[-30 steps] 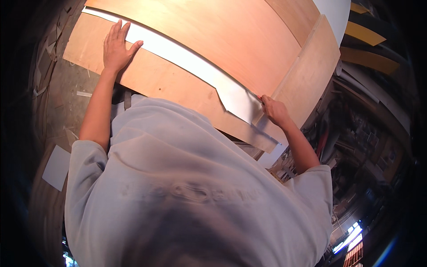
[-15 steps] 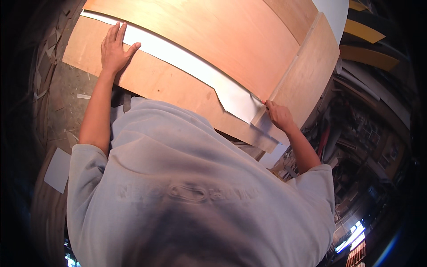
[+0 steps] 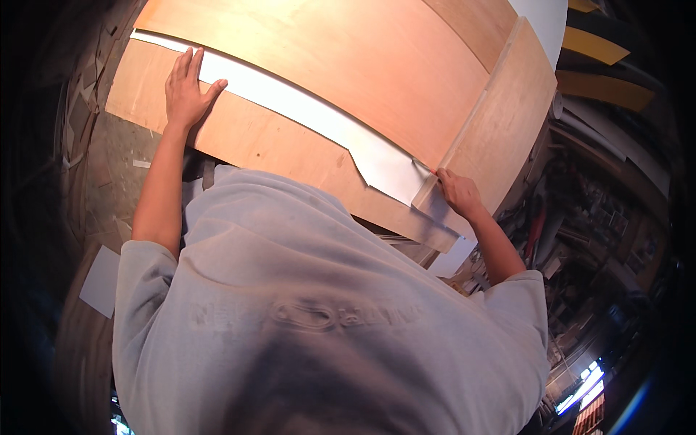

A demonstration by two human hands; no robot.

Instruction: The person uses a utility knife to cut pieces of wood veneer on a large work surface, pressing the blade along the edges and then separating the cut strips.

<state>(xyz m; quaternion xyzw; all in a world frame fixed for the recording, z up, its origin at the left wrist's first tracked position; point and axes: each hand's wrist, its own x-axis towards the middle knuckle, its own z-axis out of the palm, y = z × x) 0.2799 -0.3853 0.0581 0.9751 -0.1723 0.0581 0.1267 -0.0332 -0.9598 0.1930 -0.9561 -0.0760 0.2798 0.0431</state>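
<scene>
My left hand (image 3: 188, 94) lies flat with fingers spread, its fingertips on a long white sheet (image 3: 290, 112) and its palm over a pale plywood board (image 3: 268, 141). The white sheet has an angled notch along its near edge. A large plywood panel (image 3: 326, 65) borders its far side. At the sheet's right end my right hand (image 3: 460, 194) is closed on a thin pencil-like tool (image 3: 434, 171), reddish by the fingers. The tool's exact kind is too small to make out. Beside this hand a narrower plywood board (image 3: 500, 109) runs up toward the far right.
Yellow curved pieces (image 3: 594, 47) are at the far right. A cluttered area with loose items (image 3: 580, 210) lies right of the boards. Scraps litter the floor (image 3: 119, 174) at left, near a white rectangular sheet (image 3: 101, 281).
The view has tilted slightly, so the boards sit a little lower, most at the left. Both hands keep about the same places on them.
</scene>
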